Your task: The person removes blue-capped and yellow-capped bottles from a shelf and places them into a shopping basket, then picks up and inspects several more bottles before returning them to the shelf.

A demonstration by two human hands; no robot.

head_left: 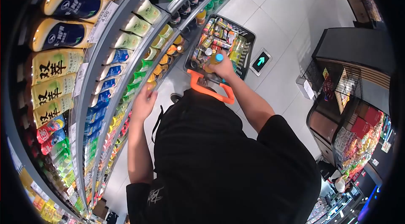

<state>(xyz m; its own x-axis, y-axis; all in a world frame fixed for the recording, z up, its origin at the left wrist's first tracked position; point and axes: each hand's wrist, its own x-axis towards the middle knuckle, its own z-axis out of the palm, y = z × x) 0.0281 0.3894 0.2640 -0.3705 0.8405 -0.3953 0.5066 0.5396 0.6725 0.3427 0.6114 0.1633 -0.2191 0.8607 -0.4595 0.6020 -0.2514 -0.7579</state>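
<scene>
Over the near part of a black basket, my right hand is wrapped round a bottle with a blue cap and amber contents. Inside the basket lie many small cans and packets, with clear greenish bottles along its right side. The orange handle is folded toward my body. My left hand is at the shelf edge, its fingertips against a yellow-orange bottle on a lower shelf; whether it grips the bottle is hard to tell.
Shelves of bottles and pouches curve along my left. A floor sign with a green arrow lies right of the basket. Further right are a wire rack and a display of colourful packets. A person is at the lower right.
</scene>
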